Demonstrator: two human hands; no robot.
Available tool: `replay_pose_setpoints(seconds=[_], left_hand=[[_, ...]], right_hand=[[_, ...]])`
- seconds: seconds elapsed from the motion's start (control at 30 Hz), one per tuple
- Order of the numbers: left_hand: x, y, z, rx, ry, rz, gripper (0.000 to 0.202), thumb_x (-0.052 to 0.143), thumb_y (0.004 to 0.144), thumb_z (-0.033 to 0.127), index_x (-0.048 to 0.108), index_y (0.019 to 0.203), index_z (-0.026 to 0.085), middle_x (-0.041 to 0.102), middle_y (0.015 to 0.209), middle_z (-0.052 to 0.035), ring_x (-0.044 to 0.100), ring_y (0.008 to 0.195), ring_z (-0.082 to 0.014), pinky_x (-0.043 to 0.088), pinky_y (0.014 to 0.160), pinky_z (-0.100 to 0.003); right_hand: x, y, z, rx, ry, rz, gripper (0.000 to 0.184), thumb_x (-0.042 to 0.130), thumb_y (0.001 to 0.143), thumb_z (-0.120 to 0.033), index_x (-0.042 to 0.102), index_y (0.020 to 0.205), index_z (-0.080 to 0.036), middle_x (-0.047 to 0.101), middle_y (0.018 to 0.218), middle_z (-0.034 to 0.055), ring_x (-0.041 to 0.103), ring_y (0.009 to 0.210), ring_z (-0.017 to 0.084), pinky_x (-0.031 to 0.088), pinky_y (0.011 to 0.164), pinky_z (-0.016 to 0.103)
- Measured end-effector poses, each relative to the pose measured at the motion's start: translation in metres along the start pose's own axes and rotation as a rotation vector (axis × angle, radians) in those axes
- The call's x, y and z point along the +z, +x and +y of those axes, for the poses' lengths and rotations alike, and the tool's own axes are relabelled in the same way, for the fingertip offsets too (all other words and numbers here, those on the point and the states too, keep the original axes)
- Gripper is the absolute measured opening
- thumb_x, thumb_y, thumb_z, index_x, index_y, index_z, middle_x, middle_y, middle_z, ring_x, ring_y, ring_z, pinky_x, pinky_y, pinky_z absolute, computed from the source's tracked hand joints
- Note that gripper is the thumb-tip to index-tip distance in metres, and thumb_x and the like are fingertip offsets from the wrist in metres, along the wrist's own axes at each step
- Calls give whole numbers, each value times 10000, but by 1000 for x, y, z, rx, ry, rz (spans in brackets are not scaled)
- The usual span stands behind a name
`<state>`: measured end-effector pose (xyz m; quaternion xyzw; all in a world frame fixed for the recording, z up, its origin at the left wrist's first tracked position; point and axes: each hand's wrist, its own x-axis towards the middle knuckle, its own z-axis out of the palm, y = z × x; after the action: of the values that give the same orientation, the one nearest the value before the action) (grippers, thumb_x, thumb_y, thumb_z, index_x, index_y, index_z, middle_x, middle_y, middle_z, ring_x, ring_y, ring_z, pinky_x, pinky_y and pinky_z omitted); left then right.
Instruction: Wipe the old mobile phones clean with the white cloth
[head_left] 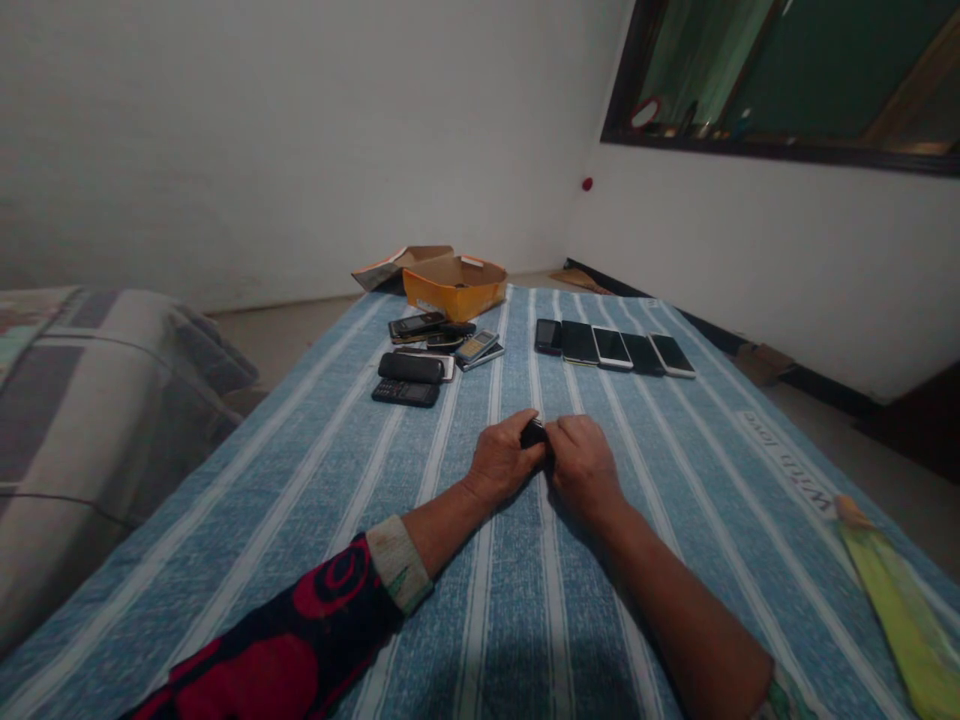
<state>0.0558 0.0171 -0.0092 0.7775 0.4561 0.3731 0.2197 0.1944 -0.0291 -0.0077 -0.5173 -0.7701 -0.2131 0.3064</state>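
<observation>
Over the middle of the striped cloth, my left hand (507, 458) and my right hand (583, 462) meet around a small black mobile phone (533, 433). Fingers of both hands are closed on it and cover most of it, so only a dark, shiny part shows between them. Beyond my left hand is a loose group of phones, with a black keypad phone (406, 392) nearest and a black case-like phone (410, 367) just behind it. A grey phone with a keypad (477, 346) lies on top of another at the group's right. Past my right hand, several phones, including a white one (612, 347), form a row.
An open orange cardboard box (455, 297) stands at the far edge of the blue striped cloth (300, 520). A yellow-green packet (896, 610) lies at the right edge. To the left is a cloth-covered piece of furniture (112, 400); walls and a window frame rise behind.
</observation>
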Motion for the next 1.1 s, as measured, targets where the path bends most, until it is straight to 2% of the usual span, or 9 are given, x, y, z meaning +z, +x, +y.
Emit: replay_pose_setpoints(seconds=[0.2,0.37,0.5,0.67,0.87,0.97,1.1], left_hand=[[0,-1,-1,-4,8,-4,399,700,753,241,660,1148,200,758,964,-31,713,846,-201,554,803,-286],[2,-2,-3,8,-13,-11,393,744,726,282,667,1106,217,753,938,-13,705,828,-192,552,789,-282],[3,-2,-3,1,-21,-7,399,763,712,285,674,1093,208,753,925,-17,701,793,-190,557,760,-288],[3,-2,-4,-2,-43,-12,419,765,711,273,668,1114,211,755,967,-22,703,831,-198,561,807,-312],[4,-2,-4,-3,-54,-9,408,758,705,257,668,1102,235,751,958,-7,695,842,-201,551,814,-309],[2,-1,-1,14,-55,-16,317,709,739,250,668,1052,227,732,886,10,678,805,-180,530,772,-271],[-2,-1,4,55,-96,-55,125,623,784,223,658,902,209,677,771,30,629,713,-144,486,681,-229]], right_hand=[[1,0,2,10,162,-6,228,437,900,-112,656,958,-136,600,834,104,498,827,241,420,728,355],[-18,-2,17,80,463,-113,404,428,826,-18,637,1126,-189,634,1015,95,573,961,213,489,820,339],[-32,-5,28,135,545,-216,470,437,783,12,670,1119,-222,661,1051,78,606,988,210,505,842,359],[-34,-9,29,127,475,-184,396,465,820,-19,704,1074,-207,696,1018,91,646,938,218,525,800,362],[-20,-11,14,55,208,-73,345,446,860,-35,691,1066,-163,696,999,126,636,967,235,535,823,368],[-11,-7,9,7,141,-27,301,460,867,-44,692,1039,-128,695,969,136,636,954,231,534,834,353],[2,0,5,-14,94,-14,294,463,890,-73,679,1078,-142,697,970,116,630,946,213,520,847,325]])
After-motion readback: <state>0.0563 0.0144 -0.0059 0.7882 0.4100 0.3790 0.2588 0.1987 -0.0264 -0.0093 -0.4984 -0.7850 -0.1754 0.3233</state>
